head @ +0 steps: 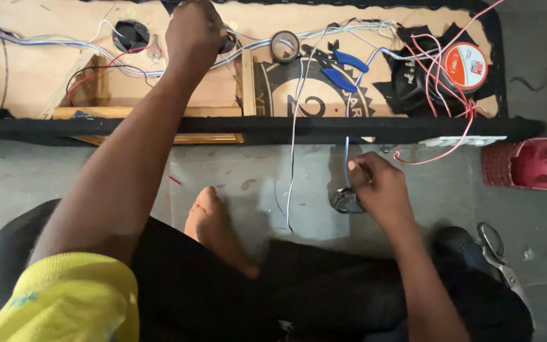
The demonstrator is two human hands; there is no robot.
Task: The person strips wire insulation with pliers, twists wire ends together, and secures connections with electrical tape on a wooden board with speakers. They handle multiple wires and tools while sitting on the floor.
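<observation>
The wiring looks about half done, loose red and white wires (438,76) lying unfastened on the wooden board (33,76), as the left hand (192,35) closes on the wire bundle (254,43) and the right hand (378,187) pinches a blue wire (347,152) above the floor

Your left hand (192,35) rested on a matt, unfinished plywood panel (33,76) edged in black fuzzy cloth (254,128). Your right hand (381,187) pinched a glossy plastic-sheathed blue wire (347,152). The pliers (343,66) had smooth blue plastic grips; the scissors (498,253) looked like shiny metal.
</observation>
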